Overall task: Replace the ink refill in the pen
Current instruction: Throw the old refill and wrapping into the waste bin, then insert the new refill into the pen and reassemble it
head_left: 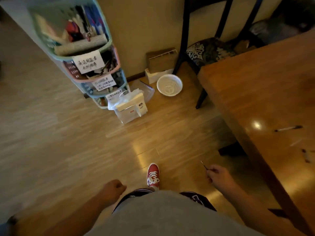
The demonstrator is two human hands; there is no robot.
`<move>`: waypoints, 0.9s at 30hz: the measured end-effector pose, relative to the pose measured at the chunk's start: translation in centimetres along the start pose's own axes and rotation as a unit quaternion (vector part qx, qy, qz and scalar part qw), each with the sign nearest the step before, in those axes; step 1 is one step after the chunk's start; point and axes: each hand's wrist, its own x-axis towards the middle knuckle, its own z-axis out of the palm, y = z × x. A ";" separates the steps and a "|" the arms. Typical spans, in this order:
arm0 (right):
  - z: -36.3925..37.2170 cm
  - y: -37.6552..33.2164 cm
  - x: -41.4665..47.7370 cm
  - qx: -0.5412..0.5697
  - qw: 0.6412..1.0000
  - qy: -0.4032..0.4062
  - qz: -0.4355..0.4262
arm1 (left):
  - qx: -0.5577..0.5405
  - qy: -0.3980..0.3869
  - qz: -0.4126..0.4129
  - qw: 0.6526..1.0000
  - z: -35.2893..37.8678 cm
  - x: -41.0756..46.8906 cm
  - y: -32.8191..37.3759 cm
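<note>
Standing on wooden floor (68,133), view down past grey shirt and dark shorts. One red shoe (153,175) forward on the boards.

Right hand (219,176) out to the side, over the floor and short of the table (255,92) edge. Fingers (210,169) pinched on a thin refill (204,165); tip poking up and forward from the grip. Too small and blurred to tell whether used or fresh.

Left hand (114,187) low over the floor, fingers curled in to a loose fist, nothing visible in it.

On the table, far right: pen (288,128) lying flat, dark at both ends, pale in the middle. Nearer, a faint pale sliver (295,143) and a short dark piece (306,155) by the frame edge; cannot tell what either is.

Ahead at the wall: stacked plastic baskets (95,70) with handwritten paper labels, crammed with odds and ends. At their foot a white box in clear plastic bag (131,106). Right of that, white bowl (169,85) on the floor, near a dark chair (208,51) with patterned cushion, pushed against the table's far end.
</note>
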 end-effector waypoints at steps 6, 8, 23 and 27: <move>-3.5 2.0 -0.5 0.098 0.987 0.094 0.085 | 0.135 -0.034 0.102 0.985 -7.1 5.2 13.6; -4.8 3.3 -0.9 0.134 0.978 0.119 0.109 | 0.166 -0.041 0.134 0.976 -7.6 6.9 18.6; -20.5 8.3 0.3 0.286 0.935 0.180 0.108 | 0.283 -0.117 0.410 0.859 8.4 4.3 53.4; -25.6 7.9 2.7 0.329 0.923 0.181 0.078 | 0.334 -0.136 0.434 0.826 13.4 2.6 59.6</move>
